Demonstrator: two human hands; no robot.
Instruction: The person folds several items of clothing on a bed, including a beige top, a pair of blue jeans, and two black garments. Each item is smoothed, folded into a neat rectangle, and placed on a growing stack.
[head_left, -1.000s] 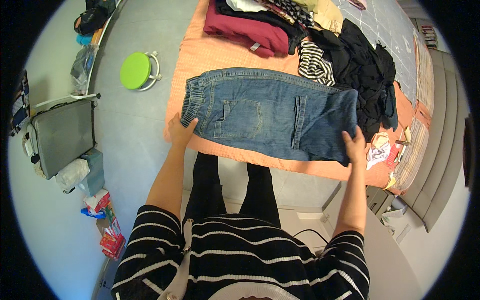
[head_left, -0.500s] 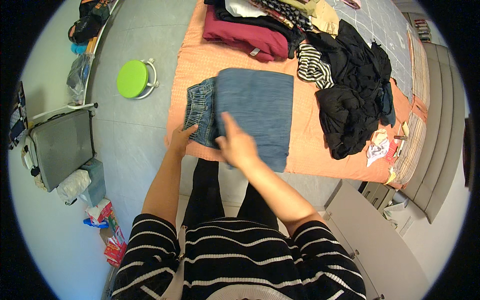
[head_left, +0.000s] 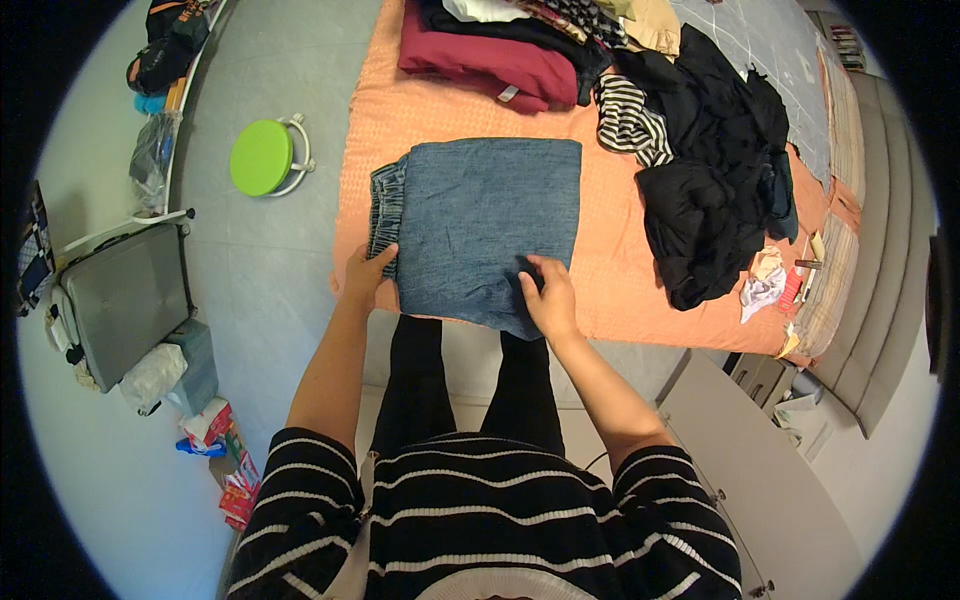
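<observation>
jeans (head_left: 490, 220) on bed (head_left: 610, 290); blk clothes (head_left: 700, 220) rt, maroon garment (head_left: 470, 62) beyond

white-striped black top (head_left: 490, 538) (ribbed, seemingly) | short sleeves (head_left: 305, 490), striped alike | white collar (head_left: 490, 582) | black trousers (head_left: 412, 375) | pale strap (head_left: 352, 568)

Green stool (head_left: 261, 158) (round-topped), grey suitcase (head_left: 128, 302)

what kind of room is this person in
Most likely a bedroom: there is a bed with an orange cover, what looks like a padded grey headboard along the right side, and a pile of clothes on the bed.
</observation>
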